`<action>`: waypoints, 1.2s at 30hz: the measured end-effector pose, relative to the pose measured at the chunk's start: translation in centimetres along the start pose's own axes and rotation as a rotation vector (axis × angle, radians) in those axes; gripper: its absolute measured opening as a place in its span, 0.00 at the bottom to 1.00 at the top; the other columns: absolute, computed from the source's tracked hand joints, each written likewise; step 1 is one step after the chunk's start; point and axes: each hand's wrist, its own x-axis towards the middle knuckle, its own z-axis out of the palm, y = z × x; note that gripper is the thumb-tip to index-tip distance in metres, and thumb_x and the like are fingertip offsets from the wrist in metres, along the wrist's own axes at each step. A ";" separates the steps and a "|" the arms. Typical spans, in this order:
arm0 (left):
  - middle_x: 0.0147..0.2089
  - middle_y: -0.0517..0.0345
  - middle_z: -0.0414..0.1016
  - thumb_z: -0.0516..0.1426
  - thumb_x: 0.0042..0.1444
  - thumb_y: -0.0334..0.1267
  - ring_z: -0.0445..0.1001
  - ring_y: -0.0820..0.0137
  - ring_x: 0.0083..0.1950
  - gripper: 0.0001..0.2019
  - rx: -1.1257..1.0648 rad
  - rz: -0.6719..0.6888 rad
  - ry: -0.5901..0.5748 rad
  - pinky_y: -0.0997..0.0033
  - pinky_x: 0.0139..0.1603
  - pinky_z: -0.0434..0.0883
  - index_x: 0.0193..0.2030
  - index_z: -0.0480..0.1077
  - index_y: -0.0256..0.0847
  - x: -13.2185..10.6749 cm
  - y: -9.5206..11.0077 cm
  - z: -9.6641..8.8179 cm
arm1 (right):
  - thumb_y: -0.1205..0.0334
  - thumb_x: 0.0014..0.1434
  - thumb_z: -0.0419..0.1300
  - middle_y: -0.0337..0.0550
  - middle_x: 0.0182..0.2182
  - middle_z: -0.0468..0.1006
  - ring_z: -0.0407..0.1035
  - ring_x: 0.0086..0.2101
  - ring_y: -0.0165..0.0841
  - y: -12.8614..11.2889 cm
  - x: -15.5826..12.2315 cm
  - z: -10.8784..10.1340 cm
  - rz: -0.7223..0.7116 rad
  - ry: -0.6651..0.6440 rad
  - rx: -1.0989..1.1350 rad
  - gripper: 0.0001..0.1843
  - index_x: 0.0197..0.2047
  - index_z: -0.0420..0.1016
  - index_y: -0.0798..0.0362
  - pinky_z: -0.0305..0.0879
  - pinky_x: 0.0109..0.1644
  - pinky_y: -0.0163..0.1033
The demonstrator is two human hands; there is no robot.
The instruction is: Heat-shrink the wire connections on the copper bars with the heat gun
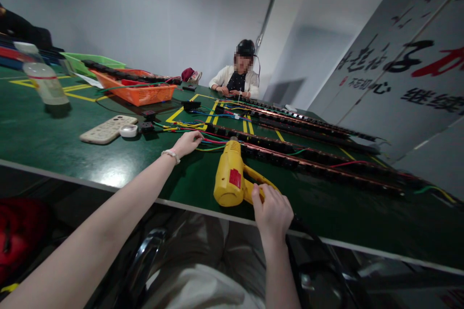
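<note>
A yellow heat gun [229, 174] with a red label is gripped at its handle by my right hand [273, 210]. Its metal nozzle points away from me, at the near end of a long black strip [308, 166] edged with copper-coloured metal. My left hand [187, 143] is closed in a pinch on coloured wires [214, 141], just left of the nozzle. Red, green and yellow wires run from that strip past my fingers toward black connectors [148, 126]. How many wires the fingertips hold is hidden.
More long black strips [311, 123] lie across the green table [108, 164]. A phone [108, 129], a white earbud case [128, 130], an orange basket [141, 94], a green basket [94, 62] and a bottle [44, 79] stand left. Opposite sits a person [237, 79], hands at the strips.
</note>
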 end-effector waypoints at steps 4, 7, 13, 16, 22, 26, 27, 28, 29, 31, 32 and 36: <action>0.36 0.52 0.77 0.51 0.56 0.39 0.73 0.68 0.37 0.12 -0.022 0.015 0.011 0.70 0.40 0.69 0.37 0.74 0.37 0.1 0.0 0.1 | 0.55 0.66 0.46 0.38 0.23 0.73 0.66 0.28 0.30 0.3 0.0 0.0 -0.002 0.004 -0.016 0.20 0.27 0.68 0.52 0.52 0.36 0.35; 0.36 0.52 0.78 0.52 0.55 0.38 0.74 0.67 0.37 0.11 -0.022 0.014 0.022 0.69 0.41 0.69 0.36 0.74 0.37 0.2 -0.2 0.2 | 0.54 0.66 0.45 0.38 0.23 0.73 0.66 0.28 0.29 0.1 0.0 -0.2 -0.008 -0.002 -0.027 0.20 0.27 0.68 0.53 0.52 0.36 0.35; 0.36 0.50 0.78 0.53 0.54 0.37 0.74 0.67 0.36 0.11 0.009 -0.003 0.041 0.69 0.41 0.71 0.35 0.75 0.36 0.5 -0.4 0.3 | 0.54 0.67 0.45 0.38 0.21 0.71 0.64 0.27 0.30 -1.3 -0.1 -0.7 -0.019 -0.019 -0.034 0.21 0.25 0.66 0.52 0.50 0.35 0.36; 0.36 0.50 0.78 0.52 0.54 0.37 0.74 0.66 0.36 0.11 0.027 -0.001 0.050 0.68 0.42 0.71 0.35 0.75 0.35 0.5 -0.2 0.3 | 0.53 0.66 0.45 0.38 0.21 0.70 0.64 0.27 0.30 -2.3 0.0 -0.7 -0.025 -0.029 -0.011 0.21 0.25 0.66 0.52 0.50 0.35 0.36; 0.36 0.50 0.78 0.52 0.54 0.38 0.74 0.66 0.37 0.12 0.015 0.020 0.062 0.67 0.43 0.71 0.35 0.75 0.36 0.3 0.2 0.1 | 0.54 0.67 0.44 0.38 0.22 0.71 0.64 0.27 0.31 -4.5 0.3 -0.3 -0.045 -0.060 0.054 0.21 0.25 0.66 0.52 0.49 0.35 0.37; 0.34 0.51 0.78 0.52 0.54 0.38 0.74 0.67 0.36 0.12 0.006 -0.002 0.051 0.69 0.43 0.71 0.34 0.75 0.35 0.3 0.2 0.0 | 0.54 0.66 0.44 0.39 0.22 0.70 0.64 0.27 0.31 -6.1 0.6 -0.1 -0.064 -0.081 0.085 0.22 0.25 0.66 0.52 0.49 0.35 0.37; 0.34 0.51 0.78 0.52 0.54 0.38 0.74 0.67 0.36 0.12 0.003 -0.005 0.048 0.69 0.43 0.71 0.34 0.75 0.35 0.4 0.2 -0.1 | 0.54 0.66 0.44 0.39 0.22 0.70 0.64 0.27 0.31 -6.4 0.6 -0.1 -0.065 -0.086 0.091 0.22 0.25 0.66 0.52 0.49 0.35 0.37; 0.34 0.51 0.78 0.53 0.53 0.38 0.74 0.67 0.37 0.12 -0.001 -0.006 0.046 0.69 0.43 0.71 0.34 0.75 0.35 0.4 0.1 -0.1 | 0.54 0.66 0.44 0.39 0.22 0.70 0.64 0.27 0.31 -6.6 0.7 0.0 -0.066 -0.090 0.098 0.22 0.25 0.66 0.52 0.49 0.35 0.38; 0.35 0.51 0.78 0.53 0.53 0.38 0.74 0.67 0.37 0.12 -0.004 -0.004 0.045 0.69 0.43 0.71 0.34 0.75 0.35 0.4 0.1 -0.2 | 0.54 0.66 0.45 0.39 0.22 0.71 0.64 0.27 0.31 -6.8 0.7 0.0 -0.065 -0.094 0.104 0.21 0.25 0.66 0.52 0.49 0.35 0.38; 0.36 0.51 0.78 0.53 0.53 0.37 0.74 0.66 0.38 0.12 -0.007 0.002 0.045 0.68 0.43 0.71 0.35 0.75 0.35 0.5 0.1 -0.2 | 0.54 0.66 0.45 0.39 0.23 0.71 0.64 0.27 0.31 -6.9 0.7 0.1 -0.061 -0.102 0.116 0.21 0.25 0.66 0.52 0.49 0.35 0.38; 0.36 0.51 0.78 0.53 0.53 0.37 0.74 0.66 0.39 0.12 -0.006 0.004 0.044 0.68 0.44 0.70 0.35 0.76 0.35 0.5 0.0 -0.2 | 0.54 0.66 0.45 0.39 0.23 0.71 0.64 0.28 0.31 -6.9 0.7 0.1 -0.059 -0.105 0.122 0.21 0.26 0.66 0.52 0.49 0.35 0.38; 0.36 0.51 0.78 0.53 0.53 0.37 0.74 0.66 0.39 0.11 -0.018 0.002 0.045 0.68 0.44 0.70 0.34 0.76 0.35 0.5 0.1 -0.2 | 0.52 0.66 0.44 0.40 0.24 0.72 0.65 0.29 0.31 -6.7 0.6 0.0 -0.068 -0.119 0.151 0.21 0.27 0.68 0.52 0.50 0.35 0.38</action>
